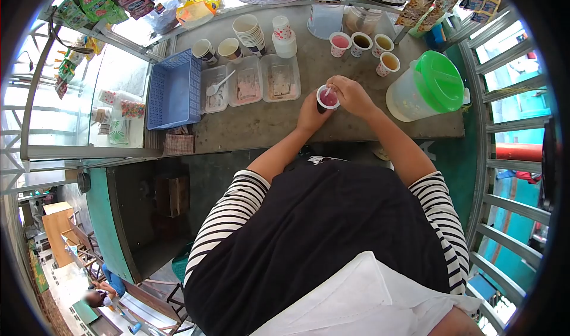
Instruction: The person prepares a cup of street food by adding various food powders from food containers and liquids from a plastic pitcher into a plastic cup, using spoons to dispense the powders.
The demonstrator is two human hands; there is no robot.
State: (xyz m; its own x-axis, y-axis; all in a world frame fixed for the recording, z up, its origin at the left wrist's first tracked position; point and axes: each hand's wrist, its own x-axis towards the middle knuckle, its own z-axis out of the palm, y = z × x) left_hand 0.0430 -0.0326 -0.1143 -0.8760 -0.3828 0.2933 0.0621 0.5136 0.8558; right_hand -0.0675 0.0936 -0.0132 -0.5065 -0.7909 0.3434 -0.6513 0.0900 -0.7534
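My left hand [311,115] is wrapped round a small paper cup [321,106] holding a dark pinkish-red drink, near the counter's front edge. Over the cup's rim, my right hand [350,94] pinches a pale, thin stick-like utensil [328,91] that dips into the drink. Behind my hands stand a cup of pink drink [340,43], a cup of dark drink [361,43] and two cups of amber drink [388,62]. A clear jug with a green lid [440,81] stands to the right of my right hand.
On the counter [249,128], three clear trays [244,82] lie left of my hands, one holding a white spoon [221,83]. Beyond them are stacked cups [248,32]; a blue basket [174,91] is further left. Sachets [101,2] hang above. A person [101,294] is at lower left.
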